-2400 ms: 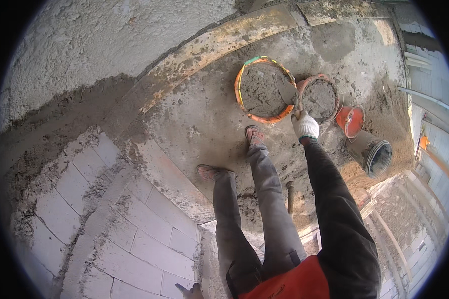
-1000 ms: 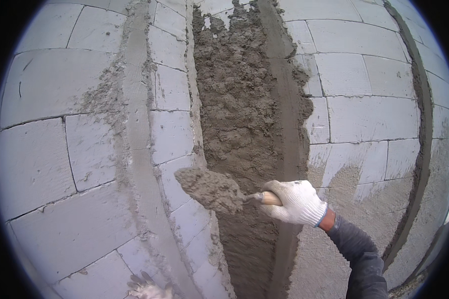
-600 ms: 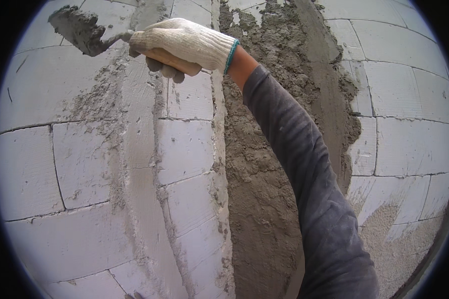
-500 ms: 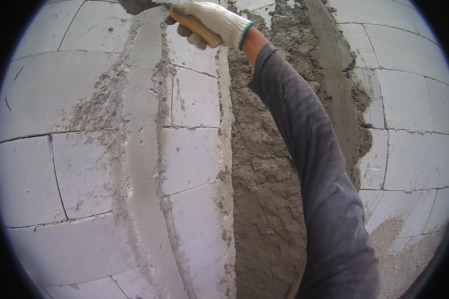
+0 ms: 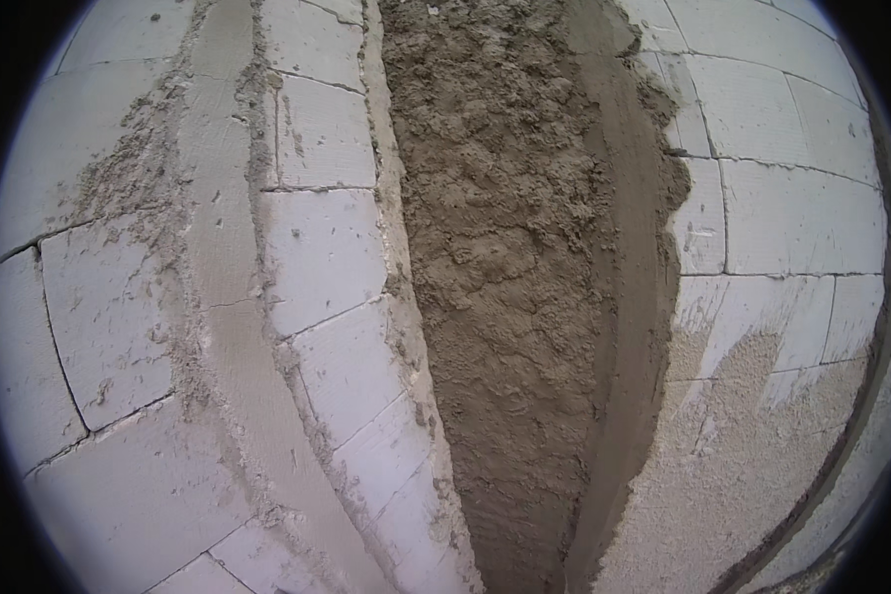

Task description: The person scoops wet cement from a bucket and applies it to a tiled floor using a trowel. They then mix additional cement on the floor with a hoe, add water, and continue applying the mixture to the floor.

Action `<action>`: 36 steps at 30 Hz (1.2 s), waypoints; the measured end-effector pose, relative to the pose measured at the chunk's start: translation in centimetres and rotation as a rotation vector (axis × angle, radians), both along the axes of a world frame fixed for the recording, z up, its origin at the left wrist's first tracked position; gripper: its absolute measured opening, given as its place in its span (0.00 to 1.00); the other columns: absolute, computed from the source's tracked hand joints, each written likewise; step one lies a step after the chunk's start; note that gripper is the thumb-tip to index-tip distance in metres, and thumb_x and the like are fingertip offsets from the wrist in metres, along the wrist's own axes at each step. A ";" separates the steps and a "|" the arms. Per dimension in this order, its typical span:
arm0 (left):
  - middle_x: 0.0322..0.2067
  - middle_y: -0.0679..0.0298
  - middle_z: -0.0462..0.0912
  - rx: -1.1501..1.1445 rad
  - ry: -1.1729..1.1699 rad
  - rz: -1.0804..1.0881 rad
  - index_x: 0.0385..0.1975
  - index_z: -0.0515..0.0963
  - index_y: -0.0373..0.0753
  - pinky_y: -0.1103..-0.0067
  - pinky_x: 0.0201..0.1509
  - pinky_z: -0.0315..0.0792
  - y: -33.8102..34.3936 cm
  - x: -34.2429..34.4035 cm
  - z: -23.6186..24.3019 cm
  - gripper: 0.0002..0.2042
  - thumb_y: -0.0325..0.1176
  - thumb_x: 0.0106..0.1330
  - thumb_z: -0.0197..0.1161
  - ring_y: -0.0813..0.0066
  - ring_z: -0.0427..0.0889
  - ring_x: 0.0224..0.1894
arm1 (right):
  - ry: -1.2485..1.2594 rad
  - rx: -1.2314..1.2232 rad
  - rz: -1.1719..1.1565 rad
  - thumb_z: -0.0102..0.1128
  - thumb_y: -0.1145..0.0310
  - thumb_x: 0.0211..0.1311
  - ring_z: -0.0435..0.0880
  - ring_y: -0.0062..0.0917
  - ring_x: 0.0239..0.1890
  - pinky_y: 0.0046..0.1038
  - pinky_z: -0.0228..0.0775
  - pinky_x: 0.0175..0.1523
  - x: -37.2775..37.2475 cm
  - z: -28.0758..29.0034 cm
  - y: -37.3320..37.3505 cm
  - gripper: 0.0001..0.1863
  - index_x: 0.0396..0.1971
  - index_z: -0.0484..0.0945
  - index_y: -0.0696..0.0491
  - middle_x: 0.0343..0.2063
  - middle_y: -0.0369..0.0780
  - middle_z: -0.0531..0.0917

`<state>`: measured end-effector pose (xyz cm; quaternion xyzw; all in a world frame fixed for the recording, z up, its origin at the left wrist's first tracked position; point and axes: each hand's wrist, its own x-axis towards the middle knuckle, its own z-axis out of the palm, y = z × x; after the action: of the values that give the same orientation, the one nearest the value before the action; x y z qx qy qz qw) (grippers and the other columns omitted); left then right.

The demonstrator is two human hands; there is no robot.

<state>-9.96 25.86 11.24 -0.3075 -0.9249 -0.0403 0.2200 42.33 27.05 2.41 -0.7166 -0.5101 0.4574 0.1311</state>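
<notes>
Neither my left hand nor my right hand shows at this moment. Before me stands a wall of pale blocks (image 5: 332,252). Down its middle runs a broad band of rough, dark wet mortar (image 5: 505,257). A smoother vertical strip of grey mortar (image 5: 639,267) borders that band on the right, with a ragged outer edge over the blocks. Farther left, a lighter, dry-looking strip of mortar (image 5: 223,198) runs down the wall, and crumbly smears spread from its left side.
A thin, pale mortar ridge (image 5: 398,247) edges the wet band on its left. At the lower right, rough grainy mortar (image 5: 752,455) coats the blocks. A dark curved edge (image 5: 832,475) passes down the far right.
My gloved right hand, holding a wooden-handled trowel at the upper left, and its grey-sleeved arm have left the picture. The view has shifted right and lower on the wall.
</notes>
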 end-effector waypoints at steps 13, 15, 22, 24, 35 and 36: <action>0.65 0.34 0.68 0.227 0.556 -0.339 0.78 0.56 0.27 0.38 0.48 0.76 -4.3 -0.3 -2.8 0.56 0.74 0.68 0.63 0.29 0.75 0.60 | -0.136 -0.433 -1.286 0.65 0.49 0.71 0.93 0.46 0.42 0.45 0.84 0.46 12.6 -20.2 -52.7 0.27 0.57 0.79 0.57 0.42 0.54 0.91; 0.72 0.33 0.64 0.165 0.499 -0.394 0.80 0.52 0.26 0.43 0.50 0.80 -6.5 2.8 -3.6 0.54 0.67 0.71 0.64 0.27 0.73 0.67 | -0.256 -0.487 -1.170 0.64 0.46 0.72 0.92 0.49 0.45 0.47 0.83 0.50 12.8 -22.9 -56.5 0.28 0.57 0.79 0.56 0.43 0.55 0.91; 0.84 0.43 0.52 -0.760 -0.566 -0.594 0.85 0.47 0.33 0.56 0.70 0.78 -23.4 17.2 -22.8 0.49 0.50 0.74 0.67 0.41 0.69 0.79 | -0.412 -0.581 -0.906 0.63 0.48 0.72 0.89 0.54 0.51 0.51 0.80 0.55 19.4 -31.4 -50.8 0.24 0.55 0.80 0.52 0.46 0.55 0.90; 0.84 0.42 0.54 -0.945 -0.709 -0.670 0.85 0.49 0.32 0.59 0.70 0.79 -29.2 19.2 -27.5 0.47 0.46 0.74 0.68 0.42 0.77 0.74 | -0.475 -0.618 -0.763 0.62 0.47 0.73 0.90 0.52 0.50 0.51 0.81 0.54 24.6 -37.9 -50.9 0.24 0.55 0.80 0.52 0.44 0.53 0.91; 0.76 0.36 0.68 -1.273 -0.573 -0.083 0.84 0.54 0.29 0.63 0.76 0.70 -33.2 23.8 -28.5 0.43 0.52 0.81 0.62 0.42 0.76 0.72 | -0.332 -0.438 -0.693 0.65 0.45 0.71 0.90 0.51 0.50 0.50 0.81 0.55 33.0 -69.1 -39.9 0.25 0.53 0.84 0.51 0.44 0.52 0.91; 0.76 0.37 0.69 -1.265 -0.610 -0.063 0.84 0.54 0.29 0.63 0.76 0.70 -33.0 26.2 -28.7 0.42 0.51 0.81 0.62 0.43 0.76 0.72 | -0.278 -0.449 -0.692 0.65 0.45 0.70 0.90 0.51 0.51 0.50 0.81 0.56 32.1 -69.8 -39.6 0.25 0.53 0.85 0.51 0.44 0.53 0.91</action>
<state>16.27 -7.14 -17.45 -0.3782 -0.7819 0.4145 -0.2715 74.40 -12.57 -67.39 -0.9109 -0.1405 0.3849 0.0478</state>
